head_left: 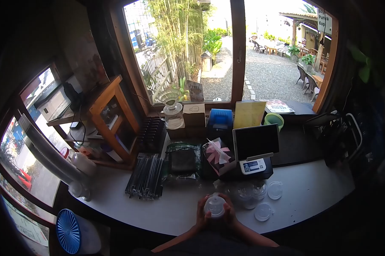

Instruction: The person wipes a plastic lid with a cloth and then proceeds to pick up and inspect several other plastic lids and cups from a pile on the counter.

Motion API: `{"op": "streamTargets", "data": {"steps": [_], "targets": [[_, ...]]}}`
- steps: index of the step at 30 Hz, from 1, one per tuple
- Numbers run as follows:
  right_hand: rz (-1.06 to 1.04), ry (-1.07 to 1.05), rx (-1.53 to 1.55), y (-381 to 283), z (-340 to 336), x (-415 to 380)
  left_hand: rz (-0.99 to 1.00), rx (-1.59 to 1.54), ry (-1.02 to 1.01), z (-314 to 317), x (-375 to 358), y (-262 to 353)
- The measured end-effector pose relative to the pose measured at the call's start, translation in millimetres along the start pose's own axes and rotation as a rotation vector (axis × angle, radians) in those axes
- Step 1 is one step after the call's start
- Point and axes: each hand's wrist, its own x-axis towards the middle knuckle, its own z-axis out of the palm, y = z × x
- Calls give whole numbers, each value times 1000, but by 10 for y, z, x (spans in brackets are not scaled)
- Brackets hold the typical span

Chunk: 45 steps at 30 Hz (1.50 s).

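Near the front edge of the white counter, a clear plastic cup with a domed lid is held between both hands. My left hand wraps its left side, and my right hand wraps its right side, with fingers closed around it. Just to the right stand several clear cups. Two loose clear lids lie beside them, one farther back and one nearer the front edge.
Behind the hands are a black tablet on a stand, a pink-ribboned box, wrapped black packs and black straws. A tall stack of cups leans at left. A blue-lidded container stands lower left.
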Motion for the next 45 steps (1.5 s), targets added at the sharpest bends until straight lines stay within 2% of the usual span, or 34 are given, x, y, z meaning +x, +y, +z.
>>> {"op": "streamTargets", "data": {"steps": [2,8,11,12,13,15,16,18,21,22,25,28,31,34,37,38,41,45], "targets": [[16,9,12,56,25,-24,64,80,2,-53,12,30],[-25,44,-75,50,43,-68,30,102,-16,-110,96,228],[-154,80,-337,-198,-20,-116,8,71,17,-103,72,201],[-169,160,-389,-355,-40,-170,16,58,-2,-105,56,162],[-215,209,-561,-428,-126,-187,23,44,-20,-102,60,160],[-306,297,-902,-561,-321,-209,-45,-204,72,29,12,210],[-291,299,-1046,-672,-371,-180,-105,-167,19,-23,19,179],[-271,303,-1335,-912,-471,-34,-153,-225,36,-8,38,236],[-56,84,-1517,-975,-679,63,-221,-247,-30,-47,84,238],[51,-34,-1522,-943,-752,111,-247,-243,-67,-77,74,224],[62,-72,-1440,-1018,-762,124,-281,-142,-114,-114,41,199],[23,50,-1235,-1138,-692,88,-250,-131,-127,-82,10,135],[87,123,-861,-1271,-497,1,-263,-165,-96,-23,5,264],[68,8,-791,-1337,-207,-84,-82,70,-22,-78,-92,351],[-8,-17,-767,-1313,-51,-116,142,294,45,-88,89,436],[-1,-29,-757,-1324,-22,-112,233,359,8,-137,138,513],[-37,10,-697,-1387,101,-122,208,156,-241,-210,334,875],[-35,-145,-626,-1464,198,-86,194,41,-335,-265,510,1051]]}}
